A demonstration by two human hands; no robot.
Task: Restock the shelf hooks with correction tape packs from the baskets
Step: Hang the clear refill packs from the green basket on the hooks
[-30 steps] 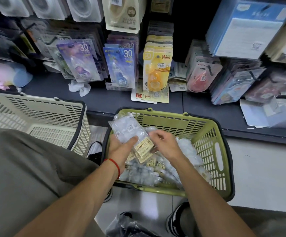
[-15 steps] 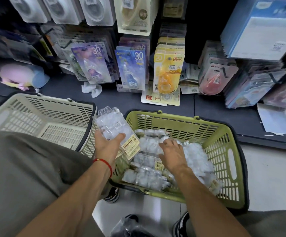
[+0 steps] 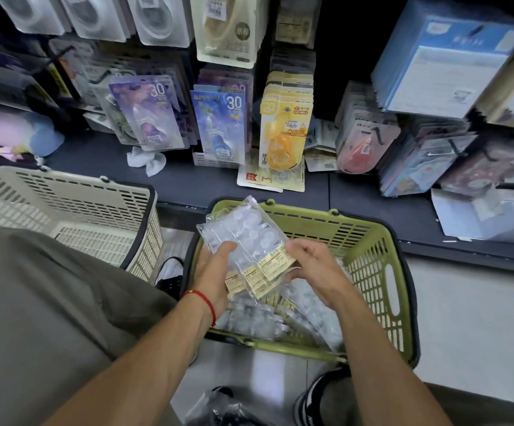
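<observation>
Both hands hold a small stack of clear packs (image 3: 243,238) up over the green basket (image 3: 372,241). The left hand (image 3: 214,272) grips the stack from below. The right hand (image 3: 314,265) pinches its label end. More packs lie in the basket under the hands.

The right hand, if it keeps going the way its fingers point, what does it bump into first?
The right hand points left toward the clear packs held by the left hand; it already touches their label edge, so probably those packs first.

Stationery shop: hung packs (image 3: 284,130), baskets (image 3: 369,241).
</observation>
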